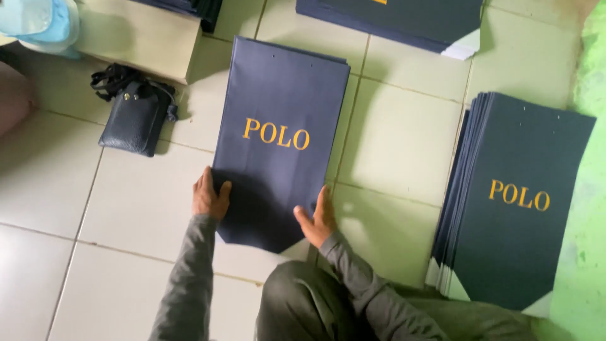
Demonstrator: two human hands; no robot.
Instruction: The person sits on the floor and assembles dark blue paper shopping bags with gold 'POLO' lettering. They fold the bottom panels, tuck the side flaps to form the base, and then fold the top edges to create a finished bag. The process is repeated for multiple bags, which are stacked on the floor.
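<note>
**Hands square a stack of flat navy bags on the floor**

The left hand (210, 197) lies open, palm down, against the stack's near-left edge at about 8 o'clock, fingers spread and gripping nothing. The right hand (317, 218) is open too, its palm turned in against the near-right edge at about 4 o'clock. Between them sits the stack of flat navy paper bags (278, 136) with gold lettering, its pointed bottom flap toward the person and its punched top edge away at 12 o'clock.

To do this well, I would judge that both palms should press inward evenly so the sheets line up without the top ones sliding or creasing, and the pointed flaps should be kept flush.

The surface is a pale tiled floor (398, 139) with dark grout lines. At 3 o'clock a second, fanned stack of bags (517, 202) lies well apart; at 1 o'clock a third stack (404, 19) is cut off by the frame. At 10 o'clock a small dark leather pouch (136, 113) rests near a beige box (142, 35). A green wall (590, 189) runs along the right.
</note>
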